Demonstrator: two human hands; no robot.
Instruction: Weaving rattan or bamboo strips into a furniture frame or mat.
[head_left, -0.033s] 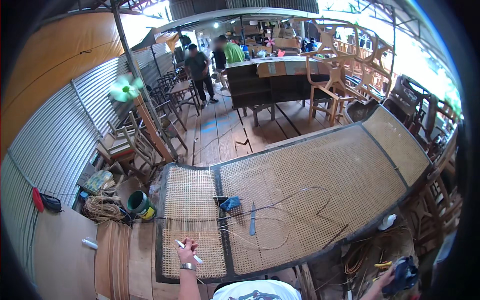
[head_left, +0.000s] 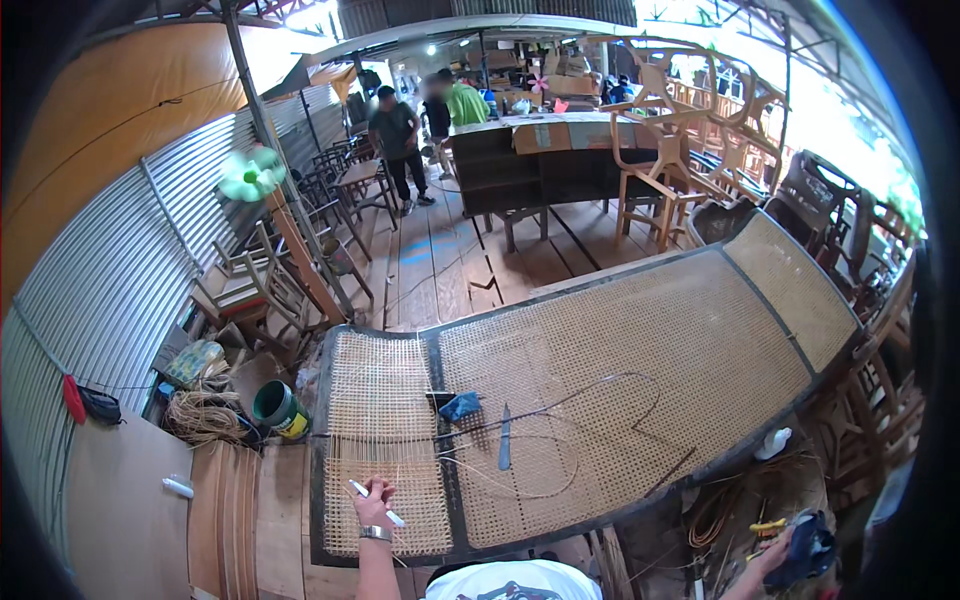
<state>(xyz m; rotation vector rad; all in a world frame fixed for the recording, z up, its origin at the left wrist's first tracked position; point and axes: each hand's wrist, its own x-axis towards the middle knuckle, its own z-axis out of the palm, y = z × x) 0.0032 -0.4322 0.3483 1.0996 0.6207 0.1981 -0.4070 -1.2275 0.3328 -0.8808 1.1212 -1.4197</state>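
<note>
"Head view: gripping what with left hand (head_left: 375, 496)?"
"Holding a white pen-like tool (head_left: 396, 520), over the woven panel (head_left: 620, 335), left end."
"With right hand (head_left: 768, 557)?"
"Beside a dark bundle (head_left: 810, 550); cannot tell if gripping."

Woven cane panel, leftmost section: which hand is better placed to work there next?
Probably the left hand: it's over that section, holding a white stick-like tool. The right hand is off the panel, at a dark object.

A slim white tool (head_left: 396, 520) slants over the black-framed tan cane panel (head_left: 620, 340).
</note>
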